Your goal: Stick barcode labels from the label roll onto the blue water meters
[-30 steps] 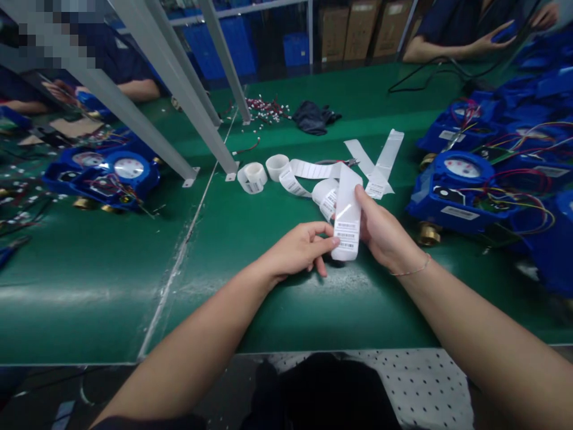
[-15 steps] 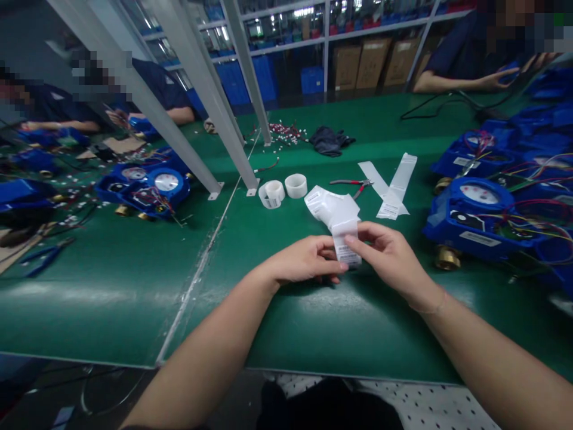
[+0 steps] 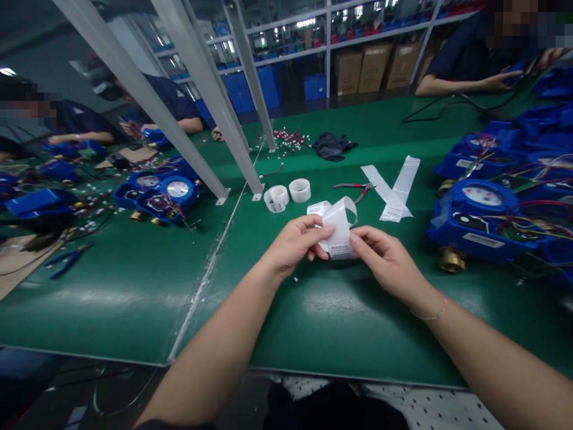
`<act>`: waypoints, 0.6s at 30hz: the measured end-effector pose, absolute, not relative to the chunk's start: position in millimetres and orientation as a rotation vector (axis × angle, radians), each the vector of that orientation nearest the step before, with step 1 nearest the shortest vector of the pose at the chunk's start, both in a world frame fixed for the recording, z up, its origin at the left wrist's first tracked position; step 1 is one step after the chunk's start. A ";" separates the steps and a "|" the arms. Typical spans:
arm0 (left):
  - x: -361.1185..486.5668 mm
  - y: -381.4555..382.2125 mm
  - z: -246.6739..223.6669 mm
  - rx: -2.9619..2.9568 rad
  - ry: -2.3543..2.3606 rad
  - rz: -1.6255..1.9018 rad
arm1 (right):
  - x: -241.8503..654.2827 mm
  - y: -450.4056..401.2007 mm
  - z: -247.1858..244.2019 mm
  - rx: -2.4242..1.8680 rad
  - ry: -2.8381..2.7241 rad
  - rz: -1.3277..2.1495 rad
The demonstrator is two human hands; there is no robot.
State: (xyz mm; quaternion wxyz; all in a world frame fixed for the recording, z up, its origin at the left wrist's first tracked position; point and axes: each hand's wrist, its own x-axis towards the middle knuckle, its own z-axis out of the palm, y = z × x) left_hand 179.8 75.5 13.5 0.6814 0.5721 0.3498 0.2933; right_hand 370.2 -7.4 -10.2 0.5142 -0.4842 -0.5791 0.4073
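Observation:
Between both hands is a white strip of barcode labels [image 3: 338,230], its far part curled into a loop above the green bench. My left hand [image 3: 299,242] pinches the strip's left side, thumb on top. My right hand [image 3: 380,251] grips its lower right corner between thumb and fingers. Just beyond lie red-handled cutters [image 3: 358,190], partly behind the loop. Two more label strips [image 3: 396,194] lie crossed to the right. Rolled-up labels [image 3: 276,198] and another label roll [image 3: 299,190] rest to the left of the cutters.
Blue meter housings [image 3: 474,218] with loose wires and brass fittings crowd the right side. More housings [image 3: 161,190] stand at left, past the grey posts [image 3: 210,95]. A dark cloth [image 3: 332,146] and scattered small connectors [image 3: 289,140] lie farther back. Co-workers sit across the bench.
The strip has been turned and bent, so its far part now stands up as a loop. My left hand has shifted its hold to the strip's left side. The camera view has moved slightly.

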 end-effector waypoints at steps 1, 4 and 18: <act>180.4 75.5 13.4 1.227 0.802 0.685 | 370.8 -6.4 -10.7 -1.172 -1.373 1.004; 180.7 76.2 15.3 1.101 0.818 0.751 | 371.7 -4.2 -12.6 -1.204 -1.344 1.090; 189.7 68.0 12.6 1.011 0.782 0.863 | 366.5 -6.7 -19.5 -1.091 -1.219 1.146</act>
